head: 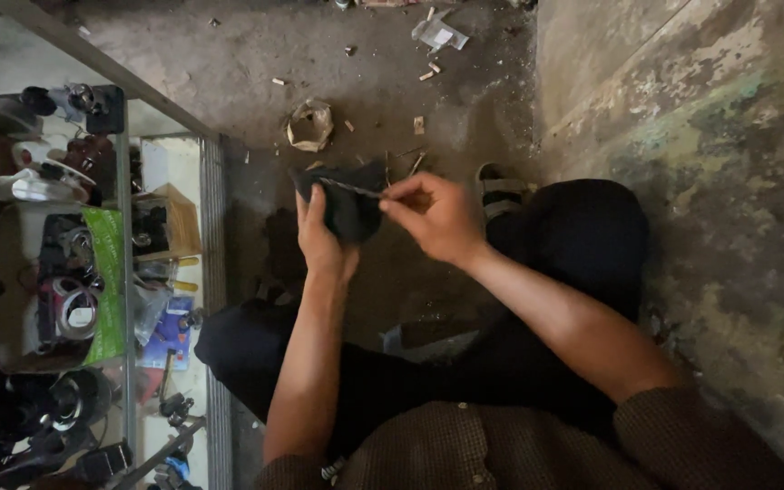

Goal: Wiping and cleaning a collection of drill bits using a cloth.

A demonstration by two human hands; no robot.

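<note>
The left hand (pixel 324 238) grips a dark cloth-like piece (pixel 345 207) held above the dirt floor (pixel 256 63), between the knees. The right hand (pixel 437 216) pinches a thin metal tool (pixel 351 188) laid across its top edge. Room is tight: a stained wall (pixel 728 181) stands close on the right, and a glass-fronted shelf case (pixel 210 218) on the left holds boxes and assorted metal parts. A crumpled paper cup (pixel 309 124) lies just ahead.

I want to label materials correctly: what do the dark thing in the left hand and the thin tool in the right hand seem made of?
The dark thing held by the left hand looks like matte black rubber or plastic; it shows no shine. The thin tool pinched by the right hand seems to be metal, as it shows a pale glint along its length.
</note>
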